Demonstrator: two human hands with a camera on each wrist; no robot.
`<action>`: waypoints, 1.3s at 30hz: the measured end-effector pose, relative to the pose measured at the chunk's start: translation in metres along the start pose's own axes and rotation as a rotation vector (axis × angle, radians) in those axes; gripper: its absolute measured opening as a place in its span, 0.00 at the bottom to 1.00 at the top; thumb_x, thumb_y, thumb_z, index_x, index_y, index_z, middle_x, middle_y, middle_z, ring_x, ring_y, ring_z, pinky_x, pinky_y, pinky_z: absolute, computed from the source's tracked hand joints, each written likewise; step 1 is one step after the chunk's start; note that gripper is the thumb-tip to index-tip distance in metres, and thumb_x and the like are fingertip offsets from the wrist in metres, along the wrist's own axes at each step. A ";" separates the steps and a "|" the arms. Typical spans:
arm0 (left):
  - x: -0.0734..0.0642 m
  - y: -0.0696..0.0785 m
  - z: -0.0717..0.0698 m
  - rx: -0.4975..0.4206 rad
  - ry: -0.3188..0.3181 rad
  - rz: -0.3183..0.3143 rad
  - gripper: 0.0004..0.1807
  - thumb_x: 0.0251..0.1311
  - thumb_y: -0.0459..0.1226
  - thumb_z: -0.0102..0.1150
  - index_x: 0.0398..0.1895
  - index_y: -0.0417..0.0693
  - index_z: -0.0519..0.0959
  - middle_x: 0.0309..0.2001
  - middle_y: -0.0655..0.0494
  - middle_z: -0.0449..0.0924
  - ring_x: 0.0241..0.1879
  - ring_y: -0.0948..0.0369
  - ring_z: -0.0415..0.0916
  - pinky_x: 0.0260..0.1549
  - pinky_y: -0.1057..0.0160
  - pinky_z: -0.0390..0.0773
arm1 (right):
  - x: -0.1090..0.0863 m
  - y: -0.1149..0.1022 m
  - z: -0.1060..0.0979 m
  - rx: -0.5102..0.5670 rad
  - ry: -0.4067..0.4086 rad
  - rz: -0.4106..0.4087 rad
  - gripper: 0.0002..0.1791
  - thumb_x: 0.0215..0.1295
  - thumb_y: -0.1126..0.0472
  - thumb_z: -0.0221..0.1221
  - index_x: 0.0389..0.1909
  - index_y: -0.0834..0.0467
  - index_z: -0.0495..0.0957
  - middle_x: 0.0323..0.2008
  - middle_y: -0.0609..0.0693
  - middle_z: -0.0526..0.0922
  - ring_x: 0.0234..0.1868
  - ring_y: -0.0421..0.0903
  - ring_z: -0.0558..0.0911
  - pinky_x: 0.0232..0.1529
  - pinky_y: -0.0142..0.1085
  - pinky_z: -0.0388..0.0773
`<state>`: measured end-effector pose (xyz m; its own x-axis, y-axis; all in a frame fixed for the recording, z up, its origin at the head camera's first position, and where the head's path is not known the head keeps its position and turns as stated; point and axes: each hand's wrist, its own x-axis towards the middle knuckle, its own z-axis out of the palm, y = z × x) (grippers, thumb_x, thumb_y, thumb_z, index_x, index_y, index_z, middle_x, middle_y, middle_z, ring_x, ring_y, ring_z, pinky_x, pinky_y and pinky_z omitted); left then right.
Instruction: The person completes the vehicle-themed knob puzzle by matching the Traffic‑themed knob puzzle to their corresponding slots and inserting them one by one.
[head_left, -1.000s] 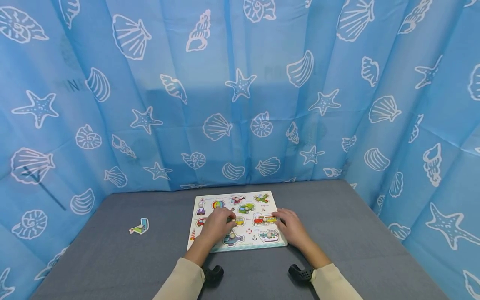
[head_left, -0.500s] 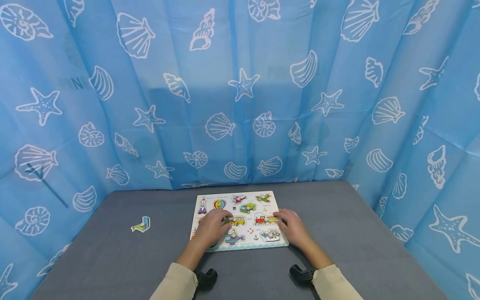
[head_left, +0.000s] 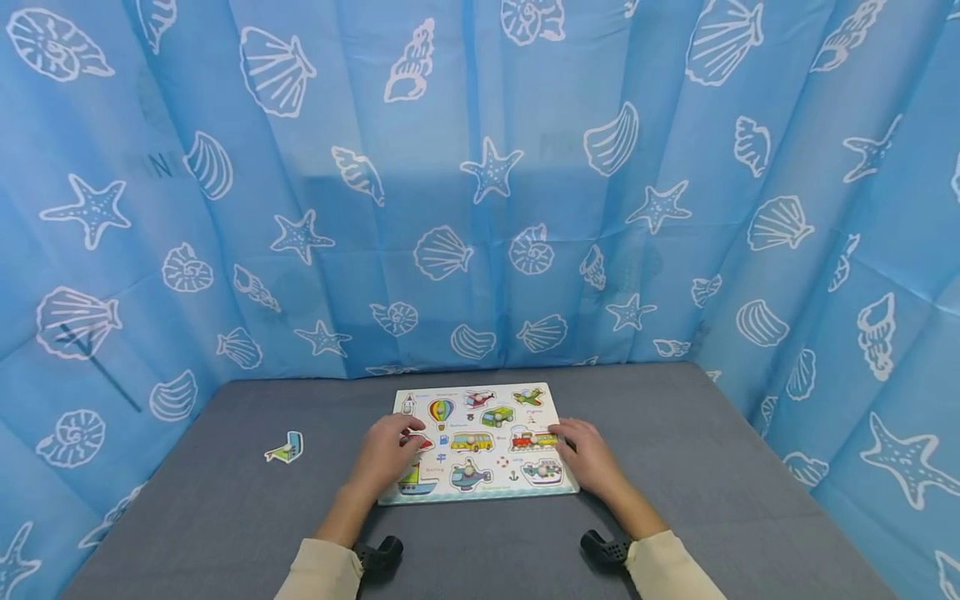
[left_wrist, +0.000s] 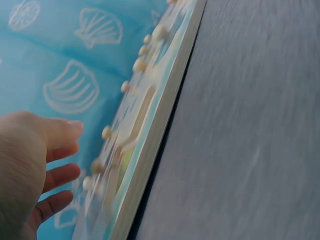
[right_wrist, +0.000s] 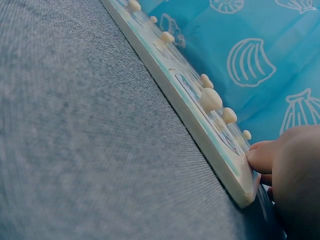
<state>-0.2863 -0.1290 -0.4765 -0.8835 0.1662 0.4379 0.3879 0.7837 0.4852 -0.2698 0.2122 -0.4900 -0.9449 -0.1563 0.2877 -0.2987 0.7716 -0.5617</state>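
Note:
A white peg puzzle board point(head_left: 442, 471) with vehicle pieces lies on the grey table. My left hand point(head_left: 387, 450) hovers over the board's left side, near the red car piece point(head_left: 420, 443). Its fingers are loosely bent and hold nothing, with air between them and the knobs in the left wrist view. Below it shows the sailboat recess point(head_left: 417, 483), with no knob on it. My right hand point(head_left: 590, 457) holds the board's right edge, thumb point(right_wrist: 260, 159) on the top face and fingers beyond the edge. Apart on the left lies a small green and blue sailboat piece point(head_left: 285, 448).
Knobbed pieces such as a yellow bus point(head_left: 472, 442), a train point(head_left: 532, 439) and a submarine point(head_left: 471, 476) sit in the board. A blue shell-patterned curtain point(head_left: 480, 208) hangs behind the grey table point(head_left: 480, 550) and along its sides.
My left hand has moved left across the board, from beside the bus to the left edge, uncovering the bus, balloon and sailboat recess. The right hand stays at the right edge.

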 end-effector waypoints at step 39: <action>-0.036 -0.107 -0.070 0.159 0.138 -0.224 0.05 0.58 0.32 0.65 0.37 0.42 0.83 0.35 0.49 0.80 0.37 0.50 0.75 0.35 0.47 0.71 | 0.001 0.002 0.001 0.019 0.003 0.004 0.16 0.66 0.68 0.58 0.54 0.64 0.79 0.60 0.64 0.73 0.64 0.64 0.66 0.61 0.59 0.59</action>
<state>-0.2772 -0.2608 -0.4912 -0.8943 -0.0958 0.4370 0.1317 0.8772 0.4618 -0.2717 0.2129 -0.4921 -0.9458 -0.1514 0.2873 -0.2971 0.7606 -0.5773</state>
